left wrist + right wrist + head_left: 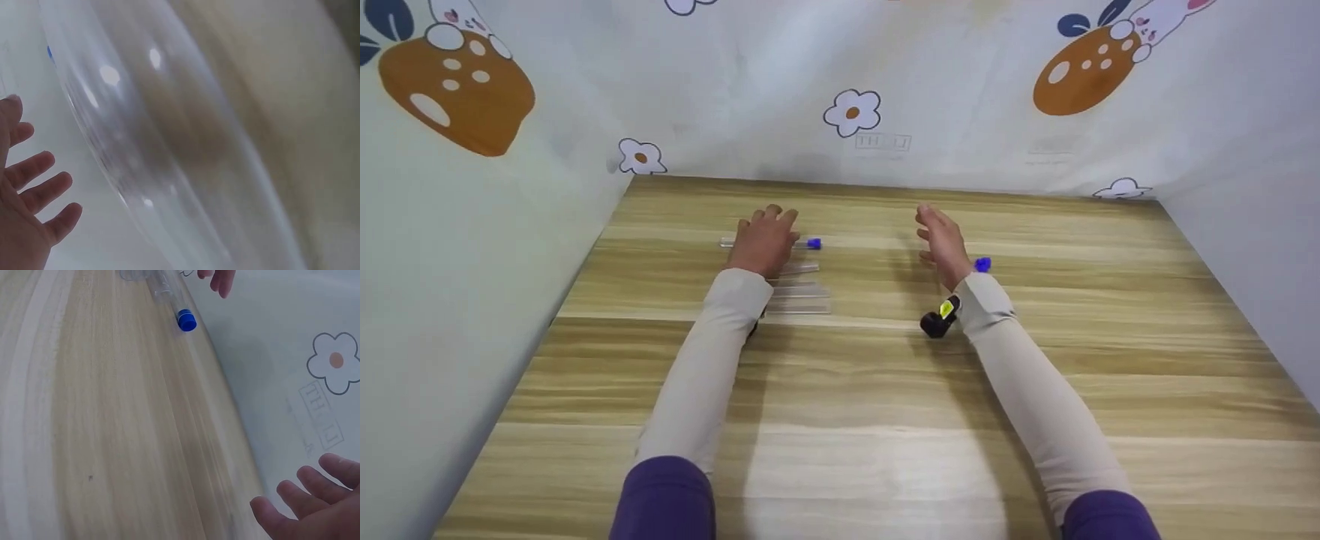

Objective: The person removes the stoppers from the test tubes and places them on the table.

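My left hand [765, 241] hovers with spread fingers over a clear plastic tube with a blue cap [814, 244]; in the left wrist view no thing lies between its fingers. More clear tubes [802, 301] without visible caps lie beside the left wrist, partly hidden by the sleeve. Close to the camera in the left wrist view, a blurred clear tube [140, 124] fills the middle. My right hand [946, 244] is above the table with its fingers extended, holding nothing. Blue caps [982, 264] sit just right of the right wrist, partly covered by it; their number I cannot tell.
The wood-grain table [877, 420] meets a pale printed cloth wall [780, 135] behind the hands. Similar walls rise at the left and right sides. A black wrist camera [936, 324] juts from the right sleeve.
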A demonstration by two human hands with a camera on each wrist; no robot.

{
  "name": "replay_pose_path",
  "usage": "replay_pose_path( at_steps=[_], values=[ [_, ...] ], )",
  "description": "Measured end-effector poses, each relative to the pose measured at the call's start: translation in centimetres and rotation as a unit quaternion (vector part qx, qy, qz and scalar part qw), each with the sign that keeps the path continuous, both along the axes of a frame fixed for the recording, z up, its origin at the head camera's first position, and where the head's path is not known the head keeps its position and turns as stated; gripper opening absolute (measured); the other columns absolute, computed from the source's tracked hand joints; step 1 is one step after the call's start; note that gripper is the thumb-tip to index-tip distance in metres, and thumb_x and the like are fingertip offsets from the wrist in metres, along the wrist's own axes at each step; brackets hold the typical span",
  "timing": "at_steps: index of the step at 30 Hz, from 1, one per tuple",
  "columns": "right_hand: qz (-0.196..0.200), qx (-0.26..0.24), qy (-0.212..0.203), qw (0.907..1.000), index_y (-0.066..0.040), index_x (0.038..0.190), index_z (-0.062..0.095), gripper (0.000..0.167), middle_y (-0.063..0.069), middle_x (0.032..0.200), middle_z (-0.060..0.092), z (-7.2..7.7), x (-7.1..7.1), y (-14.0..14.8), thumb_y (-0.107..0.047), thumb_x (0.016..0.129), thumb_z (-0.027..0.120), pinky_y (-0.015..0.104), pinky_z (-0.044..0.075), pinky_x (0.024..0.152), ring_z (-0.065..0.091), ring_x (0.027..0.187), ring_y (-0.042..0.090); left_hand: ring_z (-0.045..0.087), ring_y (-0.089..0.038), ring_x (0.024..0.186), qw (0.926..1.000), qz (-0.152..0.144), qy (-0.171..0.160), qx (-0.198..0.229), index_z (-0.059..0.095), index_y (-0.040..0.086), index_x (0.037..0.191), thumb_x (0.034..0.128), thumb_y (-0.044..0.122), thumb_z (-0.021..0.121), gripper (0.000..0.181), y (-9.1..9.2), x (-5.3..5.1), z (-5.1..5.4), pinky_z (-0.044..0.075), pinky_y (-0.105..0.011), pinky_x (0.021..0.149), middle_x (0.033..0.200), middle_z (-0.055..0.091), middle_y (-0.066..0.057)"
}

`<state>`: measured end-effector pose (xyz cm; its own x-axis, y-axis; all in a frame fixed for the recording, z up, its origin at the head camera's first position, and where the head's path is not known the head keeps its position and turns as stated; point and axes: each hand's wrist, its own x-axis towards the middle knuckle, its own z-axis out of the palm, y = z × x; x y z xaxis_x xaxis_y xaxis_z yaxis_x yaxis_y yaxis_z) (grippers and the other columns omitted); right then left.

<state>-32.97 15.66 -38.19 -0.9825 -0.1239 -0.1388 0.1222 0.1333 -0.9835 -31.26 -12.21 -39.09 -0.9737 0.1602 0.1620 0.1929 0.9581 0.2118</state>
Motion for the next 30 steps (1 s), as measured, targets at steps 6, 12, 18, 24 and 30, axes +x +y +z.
replay_pose_path(
  at_steps=[6, 12, 18, 24, 30],
  values=[
    [-0.006, 0.003, -0.021, 0.9998, -0.007, 0.148, 0.029, 0.061, 0.010, 0.154, 0.032, -0.1, -0.2, -0.4, -0.045, 0.101, 0.034, 0.049, 0.031, 0.111, 0.030, 0.142, 0.030, 0.048, -0.037, 0.123, 0.9990, -0.003, -0.043, -0.010, 0.046, 0.009, 0.138, 0.0983, 0.024, 0.052, 0.043, -0.1, -0.4, 0.2, 0.038, -0.056, 0.101, 0.133, 0.050, -0.018],
    [-0.001, 0.017, -0.035, 0.9992, -0.006, 0.144, 0.036, 0.056, 0.012, 0.151, 0.035, 0.1, -0.7, -1.3, -0.041, 0.101, 0.039, 0.050, 0.034, 0.108, 0.034, 0.138, 0.031, 0.050, -0.039, 0.118, 0.9973, -0.013, -0.072, -0.003, 0.051, 0.008, 0.133, 0.0948, 0.016, 0.056, 0.040, -0.7, -0.9, 0.2, 0.038, -0.056, 0.099, 0.126, 0.053, -0.020],
    [0.013, 0.035, -0.034, 0.9987, -0.005, 0.141, 0.041, 0.055, 0.013, 0.146, 0.041, 0.4, -0.7, -2.0, -0.036, 0.097, 0.052, 0.048, 0.039, 0.105, 0.041, 0.133, 0.032, 0.052, -0.039, 0.115, 0.9953, -0.009, -0.096, -0.006, 0.056, 0.005, 0.127, 0.0928, 0.009, 0.055, 0.034, -0.9, -1.3, 0.1, 0.038, -0.058, 0.098, 0.123, 0.057, -0.020],
    [0.047, 0.044, -0.026, 0.9976, -0.002, 0.141, 0.041, 0.058, 0.014, 0.141, 0.045, 0.7, -0.6, -3.0, -0.029, 0.093, 0.060, 0.047, 0.042, 0.102, 0.044, 0.128, 0.033, 0.055, -0.039, 0.109, 0.9958, -0.008, -0.089, -0.017, 0.063, 0.004, 0.113, 0.0926, 0.006, 0.055, 0.022, -0.7, -1.4, 0.2, 0.040, -0.059, 0.095, 0.115, 0.060, -0.020],
    [0.056, 0.059, -0.026, 0.9963, -0.002, 0.140, 0.043, 0.056, 0.014, 0.139, 0.047, 0.4, -0.7, -4.8, -0.025, 0.092, 0.061, 0.045, 0.043, 0.101, 0.046, 0.126, 0.031, 0.056, -0.040, 0.106, 0.9967, -0.003, -0.077, -0.022, 0.064, 0.002, 0.104, 0.0940, 0.001, 0.049, 0.019, -0.7, -1.4, -0.2, 0.044, -0.058, 0.089, 0.109, 0.061, -0.022]
  ],
)
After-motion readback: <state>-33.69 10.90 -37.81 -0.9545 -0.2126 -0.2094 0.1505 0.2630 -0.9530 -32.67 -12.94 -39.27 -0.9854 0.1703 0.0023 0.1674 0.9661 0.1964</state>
